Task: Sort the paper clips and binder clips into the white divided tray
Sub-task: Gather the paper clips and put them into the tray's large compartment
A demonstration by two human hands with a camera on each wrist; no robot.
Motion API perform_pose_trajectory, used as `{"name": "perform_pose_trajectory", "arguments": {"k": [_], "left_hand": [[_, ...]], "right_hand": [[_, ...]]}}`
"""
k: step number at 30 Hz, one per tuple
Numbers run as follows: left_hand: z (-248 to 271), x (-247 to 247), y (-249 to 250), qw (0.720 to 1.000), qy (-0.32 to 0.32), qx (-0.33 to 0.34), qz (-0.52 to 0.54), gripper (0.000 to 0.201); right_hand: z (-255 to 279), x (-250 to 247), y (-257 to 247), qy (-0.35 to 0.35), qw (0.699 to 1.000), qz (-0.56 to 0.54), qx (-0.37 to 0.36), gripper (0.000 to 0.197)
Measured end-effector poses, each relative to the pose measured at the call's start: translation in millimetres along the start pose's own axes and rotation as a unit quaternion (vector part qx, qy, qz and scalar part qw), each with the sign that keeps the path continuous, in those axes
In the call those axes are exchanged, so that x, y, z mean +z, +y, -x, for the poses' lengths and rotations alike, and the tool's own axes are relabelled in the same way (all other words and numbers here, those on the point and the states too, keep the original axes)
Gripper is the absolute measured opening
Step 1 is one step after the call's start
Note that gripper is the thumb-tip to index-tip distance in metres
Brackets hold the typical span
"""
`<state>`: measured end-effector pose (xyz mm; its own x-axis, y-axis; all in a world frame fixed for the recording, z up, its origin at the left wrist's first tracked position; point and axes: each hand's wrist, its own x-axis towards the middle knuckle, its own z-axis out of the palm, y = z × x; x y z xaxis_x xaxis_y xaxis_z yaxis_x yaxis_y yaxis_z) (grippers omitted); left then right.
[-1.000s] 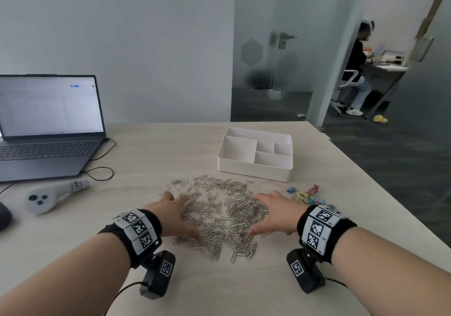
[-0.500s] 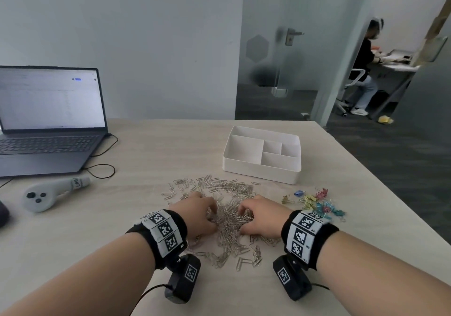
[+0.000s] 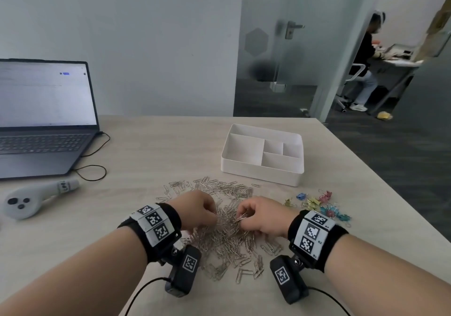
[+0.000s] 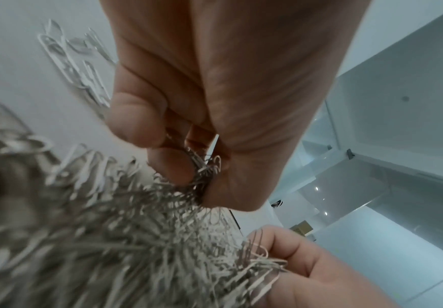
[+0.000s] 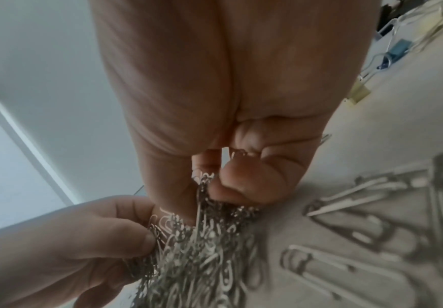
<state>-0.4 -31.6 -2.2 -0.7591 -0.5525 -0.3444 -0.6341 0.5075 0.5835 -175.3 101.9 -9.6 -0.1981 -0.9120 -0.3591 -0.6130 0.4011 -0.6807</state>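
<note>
Your left hand (image 3: 199, 214) and right hand (image 3: 262, 218) each pinch a bunch of paper clips (image 3: 227, 238), probably to carry handfuls to the empty tray (image 3: 262, 173).

The controller (image 3: 36, 199) bears a small label on its handle, seemingly "L001", though blurred. Wristbands (image 3: 312, 232) show square coded markers. The laptop (image 3: 44, 118) screen text is too small to read.

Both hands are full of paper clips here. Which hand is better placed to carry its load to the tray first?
Right, probably. The right hand grips paper clips on the side nearer the white divided tray, which sits ahead and to the right. The left hand would have to cross over.
</note>
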Motion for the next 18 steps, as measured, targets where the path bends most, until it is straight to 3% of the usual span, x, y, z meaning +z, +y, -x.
{"name": "perform_pose_trajectory", "arguments": {"k": [4,10,18], "left_hand": [[-12,-10,2,0.999,-0.021,0.009,0.042,0.007],[-43,-36,12,0.990,0.005,0.026,0.141,0.007],[-101,-75,42,0.959,0.101,0.032,0.262,0.009]], "right_hand": [[-8,-8,2,-0.007,0.997,-0.078,-0.010,0.017],[-26,-36,-2,0.017,0.975,-0.222,-0.014,0.014],[-73,-101,-15,0.102,0.953,-0.286,-0.002,0.012]]}}
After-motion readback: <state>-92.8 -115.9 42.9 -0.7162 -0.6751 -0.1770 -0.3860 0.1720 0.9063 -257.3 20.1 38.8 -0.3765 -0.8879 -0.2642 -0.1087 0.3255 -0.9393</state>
